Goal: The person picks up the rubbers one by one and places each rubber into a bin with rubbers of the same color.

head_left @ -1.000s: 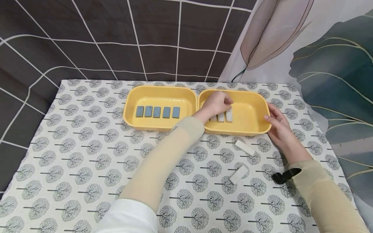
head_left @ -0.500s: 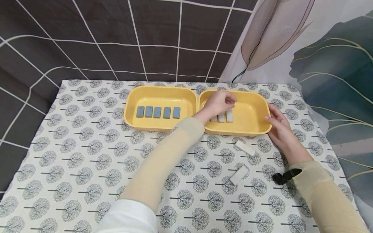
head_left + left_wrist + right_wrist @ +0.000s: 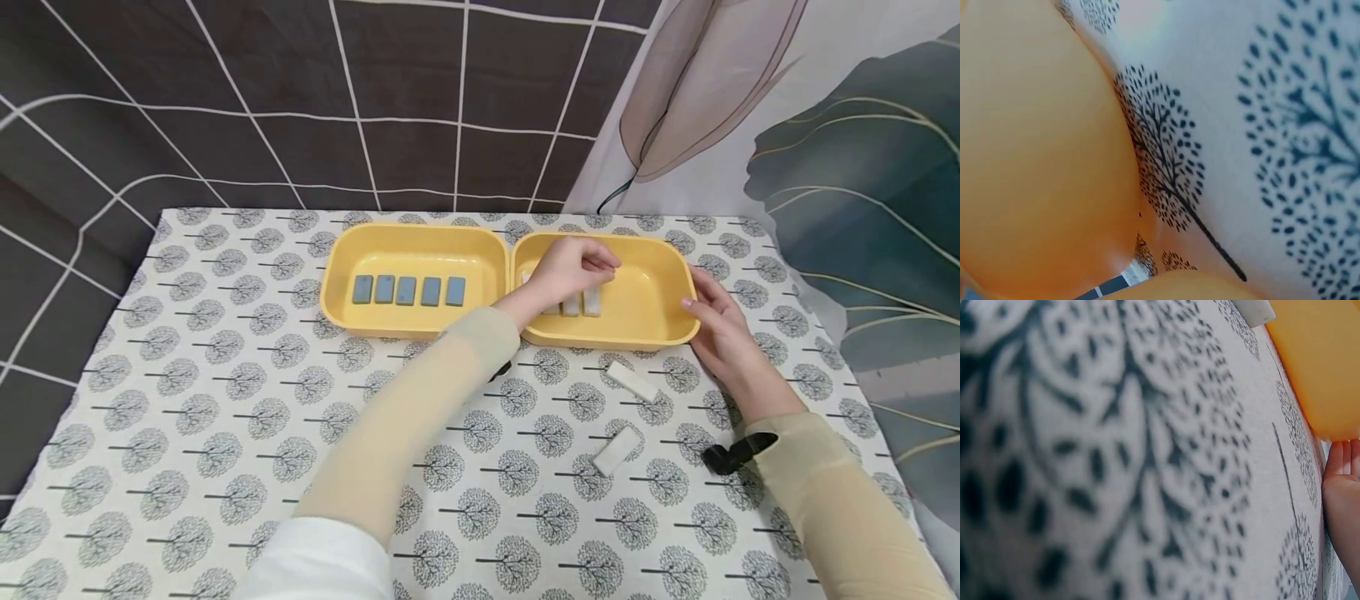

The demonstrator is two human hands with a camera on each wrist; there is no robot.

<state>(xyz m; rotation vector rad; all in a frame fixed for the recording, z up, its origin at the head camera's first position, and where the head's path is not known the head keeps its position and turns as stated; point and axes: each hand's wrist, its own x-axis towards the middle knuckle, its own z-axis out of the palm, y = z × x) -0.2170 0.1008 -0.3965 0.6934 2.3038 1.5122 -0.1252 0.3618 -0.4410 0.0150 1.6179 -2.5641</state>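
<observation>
So on the left there's a yellow tray with five blue tiles lined up in a row. Right next to it, touching, sits a second yellow tray with a few white tiles standing side by side near its front wall. The left hand hovers over those, fingers curled in with thumb and fingertips pinched together; can't tell if there's a tile in there. The right hand rests flat against that tray's right end, fingers relaxed and straight. Two more white tiles lie loose on the tree-print worktop, just in front of the tray.
</observation>
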